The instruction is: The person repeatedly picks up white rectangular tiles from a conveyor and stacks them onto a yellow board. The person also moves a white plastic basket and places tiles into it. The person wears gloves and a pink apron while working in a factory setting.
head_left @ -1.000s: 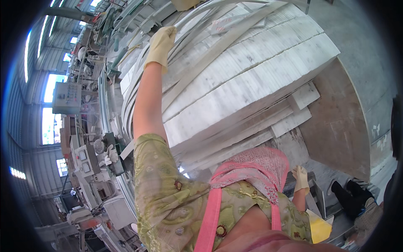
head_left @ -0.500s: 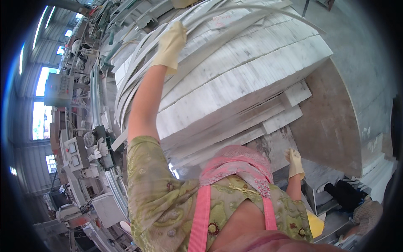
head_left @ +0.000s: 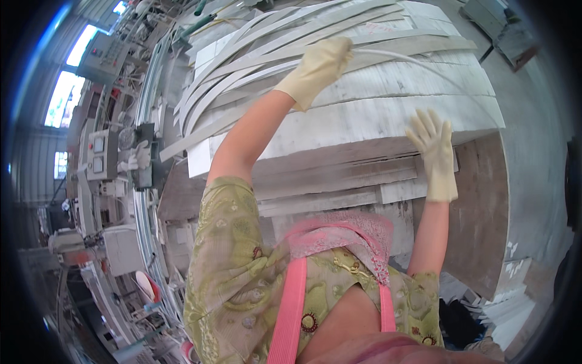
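A long pale strip (head_left: 418,62) is gripped by the left hand (head_left: 321,70), which is seen between 12 and 1 o'clock. Its fingers are curled into a fist around the strip. From the fist, the strip is bent in a curve toward 2 o'clock, out past the right hand (head_left: 431,145). That hand is held up between 2 and 3 o'clock, near the front edge of the big white slabs (head_left: 364,118). Its fingers are spread apart and let loose. Whether the slabs are touched by it cannot be told. Pale gloves are worn on both hands.

The slabs are set side by side, from 11 round to 2 o'clock. A heap of loose strips (head_left: 260,59) is spread across the top of them, mostly toward 11 and 12 o'clock, and many are bent. Shorter pale slabs (head_left: 400,191) are tucked under the big ones. A brown board (head_left: 485,194) is seen at 3 o'clock, by the end of the slabs.

Between 9 and 10 o'clock, a grey box with two small squares (head_left: 100,156) is seen, with a white glove (head_left: 140,156) just beside it. A green top (head_left: 224,261) and a pink scarf (head_left: 339,229) are worn.
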A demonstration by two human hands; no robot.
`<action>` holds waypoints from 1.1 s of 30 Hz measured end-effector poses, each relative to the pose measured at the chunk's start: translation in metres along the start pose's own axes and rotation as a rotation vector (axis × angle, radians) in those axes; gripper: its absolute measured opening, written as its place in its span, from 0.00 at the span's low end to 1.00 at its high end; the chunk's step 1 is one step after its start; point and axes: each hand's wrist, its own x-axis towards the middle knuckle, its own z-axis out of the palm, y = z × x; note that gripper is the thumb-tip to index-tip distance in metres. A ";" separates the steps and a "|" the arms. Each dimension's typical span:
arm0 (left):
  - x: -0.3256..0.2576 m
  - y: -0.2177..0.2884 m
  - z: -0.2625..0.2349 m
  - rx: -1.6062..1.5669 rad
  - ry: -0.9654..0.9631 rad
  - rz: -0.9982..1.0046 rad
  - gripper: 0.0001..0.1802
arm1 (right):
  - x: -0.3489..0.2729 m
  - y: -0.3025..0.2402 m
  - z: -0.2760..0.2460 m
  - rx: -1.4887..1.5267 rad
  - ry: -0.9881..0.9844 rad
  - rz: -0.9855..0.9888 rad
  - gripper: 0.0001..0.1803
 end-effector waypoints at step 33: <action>-0.107 0.018 -0.186 0.063 -0.072 0.272 0.08 | -0.080 -0.244 0.030 -0.291 0.661 -0.630 0.28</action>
